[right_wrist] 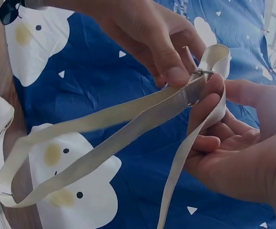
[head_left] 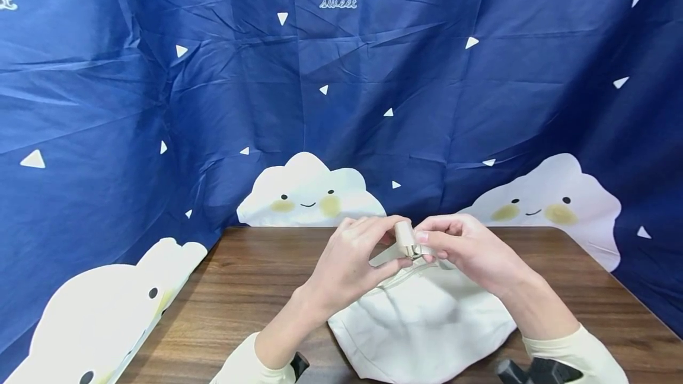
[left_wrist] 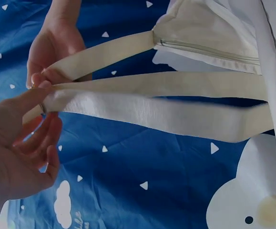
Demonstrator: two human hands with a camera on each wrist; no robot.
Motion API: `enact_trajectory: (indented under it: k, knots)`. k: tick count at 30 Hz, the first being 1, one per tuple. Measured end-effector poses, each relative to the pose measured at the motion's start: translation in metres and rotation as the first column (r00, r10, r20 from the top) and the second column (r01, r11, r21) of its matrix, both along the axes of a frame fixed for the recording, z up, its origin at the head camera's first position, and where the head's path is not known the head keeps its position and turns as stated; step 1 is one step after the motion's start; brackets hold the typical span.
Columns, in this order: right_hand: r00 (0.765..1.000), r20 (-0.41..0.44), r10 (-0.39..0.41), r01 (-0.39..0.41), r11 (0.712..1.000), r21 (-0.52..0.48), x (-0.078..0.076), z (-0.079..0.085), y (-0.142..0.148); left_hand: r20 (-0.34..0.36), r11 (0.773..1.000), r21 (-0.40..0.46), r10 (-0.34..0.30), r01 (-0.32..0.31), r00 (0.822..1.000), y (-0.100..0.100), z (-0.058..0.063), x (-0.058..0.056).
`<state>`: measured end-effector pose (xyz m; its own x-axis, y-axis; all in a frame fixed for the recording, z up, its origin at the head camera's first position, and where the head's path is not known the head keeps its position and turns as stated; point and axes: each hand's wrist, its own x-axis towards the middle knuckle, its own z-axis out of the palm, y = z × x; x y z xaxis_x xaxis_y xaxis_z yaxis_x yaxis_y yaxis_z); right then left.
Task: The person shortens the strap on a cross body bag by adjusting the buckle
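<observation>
An off-white fabric bag (head_left: 421, 325) lies on the table, its cream strap raised between both hands. A thin metal slider buckle (right_wrist: 203, 72) sits on the strap (right_wrist: 123, 138), which forms a small loop beyond it. My left hand (head_left: 347, 265) pinches the strap beside the buckle with thumb and fingers. From the other side, my right hand (head_left: 469, 250) holds the strap close to the same buckle, its fingers curled round the webbing (right_wrist: 178, 162). In the left wrist view several lengths of strap (left_wrist: 166, 114) stretch from the hands toward the bag's zippered opening (left_wrist: 209, 50).
The bag rests on a brown wood-grain table (head_left: 256, 271). Behind and beside it hangs a blue cloth (head_left: 235, 93) printed with white triangles and smiling clouds. Dark wrist devices (head_left: 544, 370) sit at the sleeves.
</observation>
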<state>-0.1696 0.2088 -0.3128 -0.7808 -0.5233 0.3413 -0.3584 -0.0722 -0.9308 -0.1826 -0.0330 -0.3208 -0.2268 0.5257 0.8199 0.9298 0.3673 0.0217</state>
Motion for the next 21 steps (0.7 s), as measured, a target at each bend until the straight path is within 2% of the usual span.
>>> enact_trajectory:
  k: [9,16,21]
  knots:
    - [0.991,0.091,0.094,-0.082,0.988,-0.128,0.001,0.004,0.005,-0.006,0.999,-0.026,0.040,-0.040,0.999,0.001,-0.001,0.000]
    - [0.971,0.049,0.234,-0.211,0.935,-0.285,0.000,0.008,0.014,0.057,0.997,-0.064,0.038,-0.034,0.998,0.002,-0.003,-0.002]
    - [0.965,0.014,0.263,-0.242,0.907,-0.344,0.000,0.012,0.024,0.047,0.991,-0.112,0.073,-0.067,0.996,0.000,-0.005,-0.006]
